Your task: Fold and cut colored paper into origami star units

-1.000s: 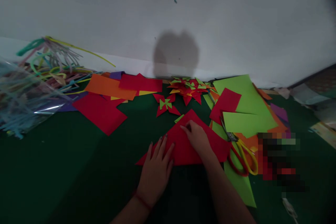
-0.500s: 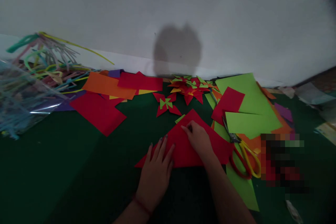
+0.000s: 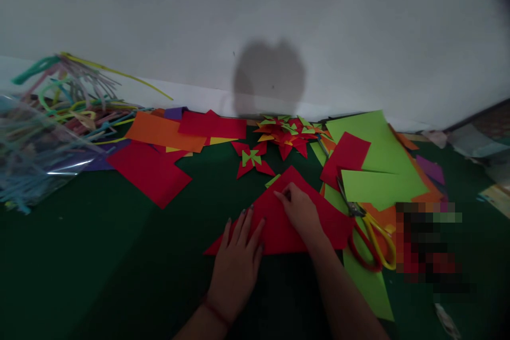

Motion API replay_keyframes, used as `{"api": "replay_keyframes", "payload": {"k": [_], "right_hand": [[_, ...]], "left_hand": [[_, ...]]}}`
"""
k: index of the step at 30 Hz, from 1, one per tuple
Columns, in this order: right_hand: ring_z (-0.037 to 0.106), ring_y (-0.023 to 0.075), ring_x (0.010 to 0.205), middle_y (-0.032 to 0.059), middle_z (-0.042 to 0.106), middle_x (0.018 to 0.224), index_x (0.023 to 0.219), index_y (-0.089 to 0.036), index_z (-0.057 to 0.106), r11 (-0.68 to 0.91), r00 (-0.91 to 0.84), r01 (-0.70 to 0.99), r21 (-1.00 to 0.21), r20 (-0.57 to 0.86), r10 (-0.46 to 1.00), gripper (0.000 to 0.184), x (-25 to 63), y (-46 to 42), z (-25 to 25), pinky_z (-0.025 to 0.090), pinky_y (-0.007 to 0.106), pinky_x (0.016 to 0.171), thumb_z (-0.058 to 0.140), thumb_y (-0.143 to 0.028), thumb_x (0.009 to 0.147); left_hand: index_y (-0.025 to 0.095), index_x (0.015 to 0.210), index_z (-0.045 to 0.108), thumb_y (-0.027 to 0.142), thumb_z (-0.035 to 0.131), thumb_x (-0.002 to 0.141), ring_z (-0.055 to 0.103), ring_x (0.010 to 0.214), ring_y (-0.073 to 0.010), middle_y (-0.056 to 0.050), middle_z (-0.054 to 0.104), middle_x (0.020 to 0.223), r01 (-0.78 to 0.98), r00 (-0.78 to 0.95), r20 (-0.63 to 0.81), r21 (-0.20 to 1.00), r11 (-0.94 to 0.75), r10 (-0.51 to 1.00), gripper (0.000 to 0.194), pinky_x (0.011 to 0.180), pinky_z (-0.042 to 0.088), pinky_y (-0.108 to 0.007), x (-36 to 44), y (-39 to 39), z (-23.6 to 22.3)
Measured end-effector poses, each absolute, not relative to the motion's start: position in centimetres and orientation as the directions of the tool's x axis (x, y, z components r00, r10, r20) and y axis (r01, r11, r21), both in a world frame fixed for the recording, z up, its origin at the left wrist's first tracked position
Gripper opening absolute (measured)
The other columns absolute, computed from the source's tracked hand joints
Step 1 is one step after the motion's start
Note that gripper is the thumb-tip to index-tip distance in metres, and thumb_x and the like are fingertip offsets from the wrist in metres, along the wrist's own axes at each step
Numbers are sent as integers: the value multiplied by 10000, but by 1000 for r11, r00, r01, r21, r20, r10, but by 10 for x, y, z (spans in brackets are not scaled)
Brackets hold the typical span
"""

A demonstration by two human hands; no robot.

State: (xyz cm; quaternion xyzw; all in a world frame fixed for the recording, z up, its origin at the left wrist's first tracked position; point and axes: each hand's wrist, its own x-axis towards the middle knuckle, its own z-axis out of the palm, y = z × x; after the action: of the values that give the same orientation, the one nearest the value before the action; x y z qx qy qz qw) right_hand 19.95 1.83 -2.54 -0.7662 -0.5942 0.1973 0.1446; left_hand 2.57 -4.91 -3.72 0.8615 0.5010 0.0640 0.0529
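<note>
A red sheet of paper [image 3: 287,228], folded into a triangle with its peak pointing away from me, lies on the green tabletop. My left hand [image 3: 235,265] rests flat on its left part with fingers spread. Over the middle of the sheet, my right hand [image 3: 300,210] has its fingers curled and the thumb and fingertips together against the paper. Whether something small sits in that pinch I cannot make out. A bit of green paper [image 3: 273,181] peeks out beyond the triangle's upper left edge. Scissors [image 3: 364,223] with red and yellow handles lie by its right corner.
Beyond the sheet sits a red and green paper pinwheel shape [image 3: 252,159], beside a pile of similar cut pieces [image 3: 287,135]. Green sheets [image 3: 378,143] spread at right. A red sheet [image 3: 151,170] and an orange sheet [image 3: 167,133] lie left, near bagged pipe cleaners [image 3: 59,127].
</note>
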Motion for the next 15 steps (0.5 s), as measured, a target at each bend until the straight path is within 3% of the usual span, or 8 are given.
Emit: {"api": "replay_keyframes", "payload": {"k": [10,15], "right_hand": [[566,170,643,32,597,733,767,-209,442,-157,161,917,-368,-20,987,203,196,15,-30,320,244,500,406,-385,862],[562,187,728,68,596,809,847,-181,471,-119,155,962,-245,136,979,199,186,9,-34,349,269,597,358,-340,887]], "left_hand": [[253,1374,200,279,349,872,222,1303,-247,-76,220,1440,856,481,73,176,-486,874,524,1003,269,-491,25,-51,-38],[250,1371,208,288,351,871,213,1306,-239,-70,220,1441,860,477,58,179,-479,877,522,1014,255,-489,25,-51,-38]]}}
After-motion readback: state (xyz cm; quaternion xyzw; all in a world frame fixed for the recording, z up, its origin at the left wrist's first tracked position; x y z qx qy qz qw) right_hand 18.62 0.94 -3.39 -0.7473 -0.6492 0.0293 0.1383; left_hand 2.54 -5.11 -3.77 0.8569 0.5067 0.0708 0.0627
